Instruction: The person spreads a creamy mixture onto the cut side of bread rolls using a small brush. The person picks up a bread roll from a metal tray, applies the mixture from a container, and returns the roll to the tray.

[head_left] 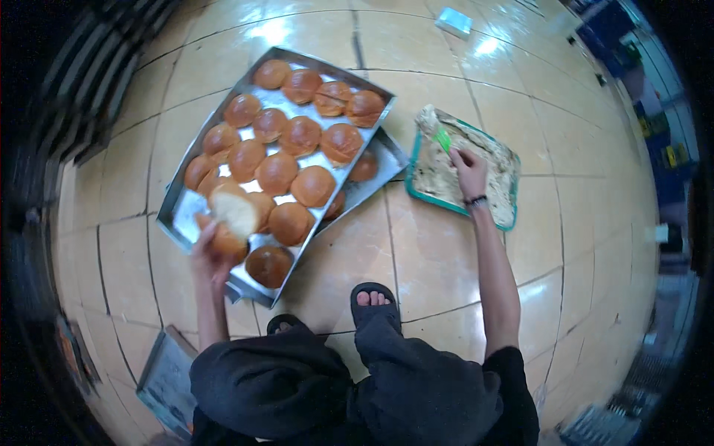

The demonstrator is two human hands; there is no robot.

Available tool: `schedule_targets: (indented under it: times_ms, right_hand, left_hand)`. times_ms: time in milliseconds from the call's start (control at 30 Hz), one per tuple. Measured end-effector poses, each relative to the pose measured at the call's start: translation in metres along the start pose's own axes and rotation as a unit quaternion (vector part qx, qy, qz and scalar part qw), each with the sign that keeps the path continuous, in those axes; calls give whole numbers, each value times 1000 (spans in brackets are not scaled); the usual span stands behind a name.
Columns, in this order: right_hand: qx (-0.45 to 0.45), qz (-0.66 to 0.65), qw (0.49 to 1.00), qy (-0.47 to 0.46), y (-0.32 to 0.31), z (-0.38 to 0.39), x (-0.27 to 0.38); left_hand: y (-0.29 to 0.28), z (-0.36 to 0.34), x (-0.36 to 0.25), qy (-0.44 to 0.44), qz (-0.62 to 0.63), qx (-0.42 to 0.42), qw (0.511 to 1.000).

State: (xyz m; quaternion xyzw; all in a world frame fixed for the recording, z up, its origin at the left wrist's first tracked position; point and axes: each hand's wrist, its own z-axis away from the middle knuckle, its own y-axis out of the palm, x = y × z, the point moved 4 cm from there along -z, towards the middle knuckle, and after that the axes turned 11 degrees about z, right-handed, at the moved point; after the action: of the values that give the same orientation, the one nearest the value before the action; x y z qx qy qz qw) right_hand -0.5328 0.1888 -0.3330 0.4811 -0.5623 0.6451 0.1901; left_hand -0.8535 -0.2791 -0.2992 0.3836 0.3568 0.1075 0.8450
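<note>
Glossy beige floor tiles (439, 253) with dark grout serve as the work surface; person crouched, one sandalled foot (374, 297) forward between the arms.

Left hand (212, 256): raised over the near corner of the bun tray (182, 215), fingers curled up around a split bun (236, 212), pale cut face turned toward the camera. Grip closed on the bun.

Right hand (468, 169): reaching forward, well apart from the left, fingers pinched on a green-handled spreader (440, 134). Spreader's long axis runs from the hand away and to the left; its loaded tip lies beyond the fingers.

Spread tray (410, 178), teal-rimmed, lies directly under the right hand, filled with pale cream-coloured paste.

Bun tray: metal, rectangular, long axis diagonal from the left hand away toward the right. Rows of browned buns (297, 137) fill it. A second metal tray (390, 160) lies beneath, its corner between bun tray and spread tray.

Beside the left elbow: another grey tray (167, 379). Far beyond the right hand: small pale box (454, 21).
</note>
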Motion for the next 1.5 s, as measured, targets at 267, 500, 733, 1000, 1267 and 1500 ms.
schedule_targets:
  times_ms: [267,500,733,1000,1267,1500]
  right_hand:
    - [175,1,974,-142,19,115,197]
    - [146,270,872,-382,54,161,269]
    - [145,299,862,-384,68,178,280]
    - [151,200,907,-338,52,166,277]
    - [112,218,933,-262,23,141,246]
    - [106,234,943,-212,10,132,207]
  left_hand:
    - [71,20,43,-72,-77,96,990]
    - [89,41,45,-69,-61,195,977]
    - [79,38,60,20,-244,97,965]
    - [48,35,32,35,-296,66,952]
    - [-39,-70,-84,64,-274,-46,958]
    - [-37,-148,-117,81,-866,-22,493]
